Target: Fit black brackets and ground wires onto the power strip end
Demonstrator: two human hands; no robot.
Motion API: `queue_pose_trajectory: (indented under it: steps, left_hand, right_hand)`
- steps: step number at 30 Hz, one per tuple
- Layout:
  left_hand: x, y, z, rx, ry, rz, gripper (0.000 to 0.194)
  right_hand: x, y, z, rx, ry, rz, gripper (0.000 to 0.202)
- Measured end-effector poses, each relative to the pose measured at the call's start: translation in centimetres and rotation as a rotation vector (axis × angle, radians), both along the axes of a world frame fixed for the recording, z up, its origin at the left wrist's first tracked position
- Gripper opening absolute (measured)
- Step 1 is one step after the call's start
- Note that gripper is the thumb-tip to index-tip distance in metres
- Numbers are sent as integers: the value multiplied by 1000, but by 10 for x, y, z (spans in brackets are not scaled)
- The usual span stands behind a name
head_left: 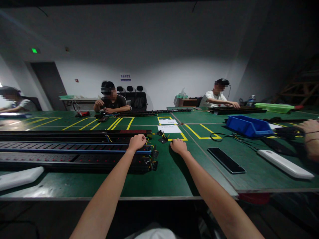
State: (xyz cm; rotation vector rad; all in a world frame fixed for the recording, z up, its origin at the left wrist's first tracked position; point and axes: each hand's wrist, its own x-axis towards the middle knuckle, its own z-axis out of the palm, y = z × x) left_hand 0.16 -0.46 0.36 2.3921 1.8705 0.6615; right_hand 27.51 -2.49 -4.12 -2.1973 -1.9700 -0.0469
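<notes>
My left hand (137, 142) rests over the right end of the long black rails, its fingers curled. Whether it grips anything there is hidden. Under and beside it lie a blue-edged black rail (99, 148) with slots and another black rail (99, 161) with small red dots. Thin wires and small black end pieces (155, 165) stick out at their right ends. On the green table, my right hand (178, 146) is closed with its fingers bent under; their contents do not show. Two small black brackets (163, 139) lie between my hands, nearer the right one.
A black phone (226, 160) and a white oblong device (285, 163) lie right; another white device (21, 177) lies front left. A blue bin (249, 126) and cables stand beyond. Paper labels (169, 129) lie ahead. Several people work around the table; one person's hand (310, 132) is far right.
</notes>
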Motion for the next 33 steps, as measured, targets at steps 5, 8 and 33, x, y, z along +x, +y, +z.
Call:
queue_pose_trajectory:
  steps: [5,8,33]
  left_hand:
    - [0,-1,2,-8,-1,3,21]
    - [0,-2,2,-11,4,3,22]
    - [-2,3,-2,84,5,85,41]
  right_hand:
    - [0,0,-1,5,8,1,44]
    - [0,0,0,10,11,-1,44]
    - [1,2,-2,0,3,-6,44]
